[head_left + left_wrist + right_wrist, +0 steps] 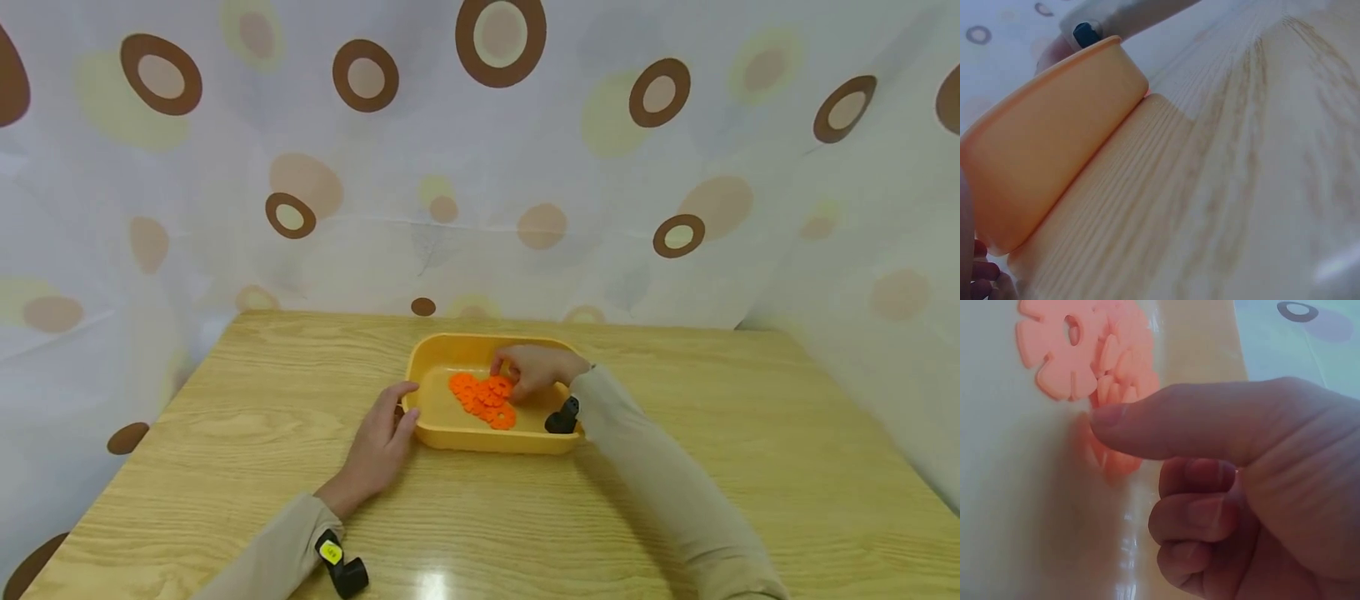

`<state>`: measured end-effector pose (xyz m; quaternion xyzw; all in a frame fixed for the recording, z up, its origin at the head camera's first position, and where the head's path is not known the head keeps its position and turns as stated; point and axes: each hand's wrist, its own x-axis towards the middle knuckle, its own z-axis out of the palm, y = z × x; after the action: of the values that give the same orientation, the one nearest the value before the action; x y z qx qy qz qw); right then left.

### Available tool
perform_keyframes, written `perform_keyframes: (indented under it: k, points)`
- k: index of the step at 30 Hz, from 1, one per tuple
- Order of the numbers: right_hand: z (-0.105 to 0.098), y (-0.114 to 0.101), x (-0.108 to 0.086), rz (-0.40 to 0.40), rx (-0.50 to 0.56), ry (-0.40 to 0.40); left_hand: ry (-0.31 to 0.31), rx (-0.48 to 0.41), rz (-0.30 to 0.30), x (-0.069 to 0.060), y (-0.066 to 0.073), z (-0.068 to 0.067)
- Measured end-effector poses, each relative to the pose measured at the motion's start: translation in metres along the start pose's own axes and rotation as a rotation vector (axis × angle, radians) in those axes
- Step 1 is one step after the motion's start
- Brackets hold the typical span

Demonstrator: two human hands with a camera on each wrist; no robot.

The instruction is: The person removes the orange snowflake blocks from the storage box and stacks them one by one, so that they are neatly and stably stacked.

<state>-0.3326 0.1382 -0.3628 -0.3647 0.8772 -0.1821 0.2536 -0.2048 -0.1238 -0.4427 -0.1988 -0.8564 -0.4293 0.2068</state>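
Observation:
A yellow plastic bin (487, 442) stands on the table with a pile of flat orange notched discs (480, 400) inside. My left hand (378, 442) grips the bin's left end, thumb and index finger at the rim; in the left wrist view its other fingertips (985, 272) curl by the outer wall. My right hand (536, 367) reaches into the bin. In the right wrist view its thumb (1147, 428) presses on a tilted orange notched disc (1119, 462) at the pile's edge, with the index finger hidden behind. The other right fingers are curled in.
The bin rests on a wood-grain table (300, 358), towards its far side. A white curtain (420, 150) with brown and beige circles hangs behind and at both sides. Black wrist cameras sit on the left sleeve (262, 550) and right sleeve (660, 467).

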Motion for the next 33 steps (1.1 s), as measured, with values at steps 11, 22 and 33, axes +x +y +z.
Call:
perform_keyframes:
  k: [11,22,33]
  points:
    - [0.0,-0.003,0.0,-0.041,0.083,0.043,0.002,0.008,-0.015,-0.003,-0.002,-0.003]
    - [-0.001,-0.005,-0.012,-0.092,0.089,0.104,-0.007,-0.023,-0.026,-0.006,0.001,0.001]
    - [-0.016,-0.009,-0.02,-0.098,0.079,0.141,-0.001,-0.018,-0.002,-0.001,0.002,-0.002]
